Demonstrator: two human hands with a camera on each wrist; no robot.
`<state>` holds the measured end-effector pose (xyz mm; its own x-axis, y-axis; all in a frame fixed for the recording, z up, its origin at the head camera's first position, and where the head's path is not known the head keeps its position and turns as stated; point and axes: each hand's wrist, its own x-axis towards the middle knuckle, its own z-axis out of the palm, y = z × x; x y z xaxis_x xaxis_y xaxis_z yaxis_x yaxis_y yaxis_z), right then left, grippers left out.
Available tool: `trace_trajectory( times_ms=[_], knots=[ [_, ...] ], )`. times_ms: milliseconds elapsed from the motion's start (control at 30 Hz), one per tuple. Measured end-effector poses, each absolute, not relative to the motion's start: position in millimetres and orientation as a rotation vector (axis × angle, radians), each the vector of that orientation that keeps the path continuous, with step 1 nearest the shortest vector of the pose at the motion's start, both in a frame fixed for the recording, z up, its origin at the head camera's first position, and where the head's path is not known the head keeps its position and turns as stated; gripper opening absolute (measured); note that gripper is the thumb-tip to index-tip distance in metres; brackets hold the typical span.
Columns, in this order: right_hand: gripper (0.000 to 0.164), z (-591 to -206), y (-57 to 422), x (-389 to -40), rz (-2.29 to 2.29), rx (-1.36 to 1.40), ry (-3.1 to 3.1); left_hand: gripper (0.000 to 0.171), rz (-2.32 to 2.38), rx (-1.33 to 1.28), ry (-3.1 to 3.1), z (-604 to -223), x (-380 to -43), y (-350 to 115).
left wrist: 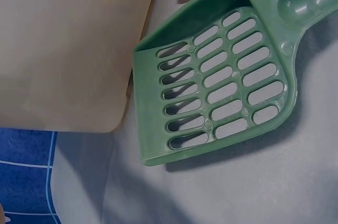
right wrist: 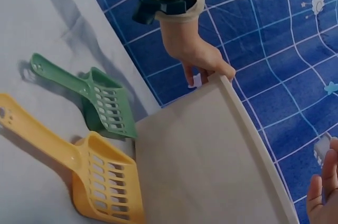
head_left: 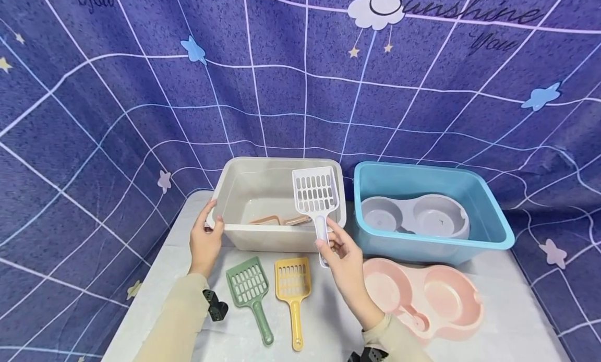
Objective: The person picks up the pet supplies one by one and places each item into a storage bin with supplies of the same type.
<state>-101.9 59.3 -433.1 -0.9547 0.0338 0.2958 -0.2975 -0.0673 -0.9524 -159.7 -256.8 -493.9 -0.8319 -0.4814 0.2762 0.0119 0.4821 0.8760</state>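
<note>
My left hand (head_left: 206,242) grips the front left corner of a beige litter box (head_left: 267,238), its thumb at the front and fingers over the rim. In my right hand (head_left: 346,263) is a pale lilac litter scoop (head_left: 320,224), pinched by its handle. The slotted head of that scoop points up and overlaps the box's right side in the head view. Inside the box lies an orange-brown item (head_left: 266,220), partly hidden by the front wall. A green litter scoop (left wrist: 145,108) and a yellow litter scoop (head_left: 294,303) lie on the table before the box.
To the right stands a blue litter box (head_left: 422,250) with a grey double bowl (head_left: 407,216) inside. A pink double bowl (head_left: 418,286) lies in front of it. Behind everything hangs a blue-purple curtain (head_left: 281,91) with a grid pattern. White sheeting covers the table (head_left: 216,341).
</note>
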Motion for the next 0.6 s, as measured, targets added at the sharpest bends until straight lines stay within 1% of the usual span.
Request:
trace_trajectory(
  times_ms=[400, 600],
  knots=[
    [0.049, -425.2, 56.1, -122.5, 2.112, 0.261, -1.999, 0.045, -1.325, 0.377, -2.246, -489.3, -158.2, -255.0],
    [0.048, -417.6, 56.9, -131.9, 2.088, 0.296, -2.006, 0.045, -1.339, 0.384, -2.238, -489.8, -157.7, -255.6]
  ],
)
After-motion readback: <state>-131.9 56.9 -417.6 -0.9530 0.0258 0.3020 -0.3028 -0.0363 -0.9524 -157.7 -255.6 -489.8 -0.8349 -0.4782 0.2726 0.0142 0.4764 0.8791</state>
